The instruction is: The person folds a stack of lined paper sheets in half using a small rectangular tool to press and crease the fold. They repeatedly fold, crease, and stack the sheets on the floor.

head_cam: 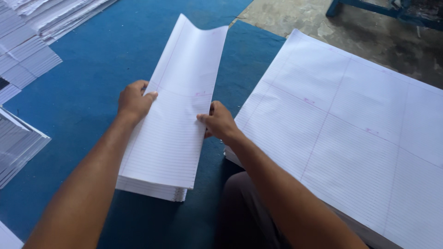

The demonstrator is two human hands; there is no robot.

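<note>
Head view caught the squaring step: left hand and right hand, apart, clamped the long edges of a folded ruled-paper bundle on the blue table; next probably called for even tapping

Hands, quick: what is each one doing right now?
Left hand: closed on the folded sheets, left edge.
Right hand: closed on their right edge.

The folded paper stack lies on the mat (in the middle); a big sheet pile lies right; more paper piles lie left.
</note>
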